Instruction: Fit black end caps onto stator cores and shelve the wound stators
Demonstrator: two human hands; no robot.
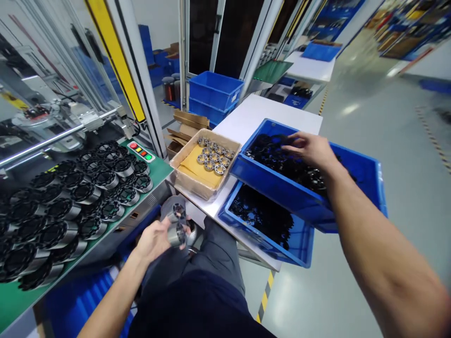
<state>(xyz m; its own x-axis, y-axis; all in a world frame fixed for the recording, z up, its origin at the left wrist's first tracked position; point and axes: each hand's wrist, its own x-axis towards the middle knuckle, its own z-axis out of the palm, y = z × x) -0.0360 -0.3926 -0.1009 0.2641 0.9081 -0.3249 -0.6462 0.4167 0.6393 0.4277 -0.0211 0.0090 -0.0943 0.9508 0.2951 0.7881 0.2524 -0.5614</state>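
Observation:
My left hand (155, 240) is closed around two metal stator cores (176, 234), silvery rings with toothed insides, one above the other over my lap. My right hand (310, 148) reaches into the upper blue bin (278, 176), its curved fingers apart among loose black plastic parts (269, 152). Its fingertips are partly lost against the dark parts. In a film-lined cardboard box (193, 184) between my hands, several bare stator cores (213, 155) stand on yellow-brown paper.
Many cores with black end pieces (86, 192) are stacked on the green machine table (160, 174) at left, beside a button panel (141, 151). A lower blue bin (229, 217) of black parts sits under the upper one. Empty-looking blue crates (214, 89) stand behind the white table (269, 110).

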